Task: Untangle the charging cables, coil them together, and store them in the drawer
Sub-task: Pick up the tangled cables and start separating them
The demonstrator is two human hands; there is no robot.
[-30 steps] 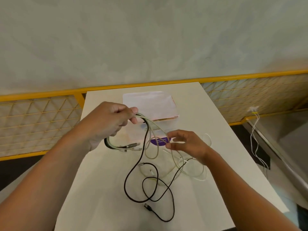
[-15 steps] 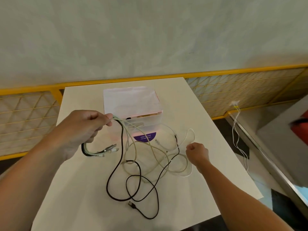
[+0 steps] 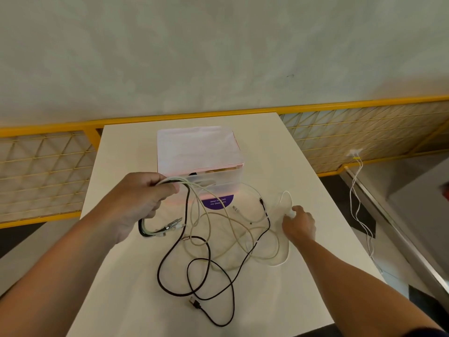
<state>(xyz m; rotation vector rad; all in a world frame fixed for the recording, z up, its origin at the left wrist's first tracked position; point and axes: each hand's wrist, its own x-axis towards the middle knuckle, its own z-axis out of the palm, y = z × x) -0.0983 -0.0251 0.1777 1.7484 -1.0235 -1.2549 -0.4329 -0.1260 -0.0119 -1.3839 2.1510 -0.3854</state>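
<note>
Over table, left hand clenched round cables

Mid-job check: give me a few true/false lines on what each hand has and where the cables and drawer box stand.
1. The left hand grips a bunch of cables. True.
2. The right hand is empty and nowhere near the cables. False: it pinches a white cable low over the table.
3. The black cable lies in loose loops on the table, with one plug free at the near end. True.
4. The cables are coiled and stored in the drawer box. False: they sprawl tangled on the table in front of the drawer box.
</note>
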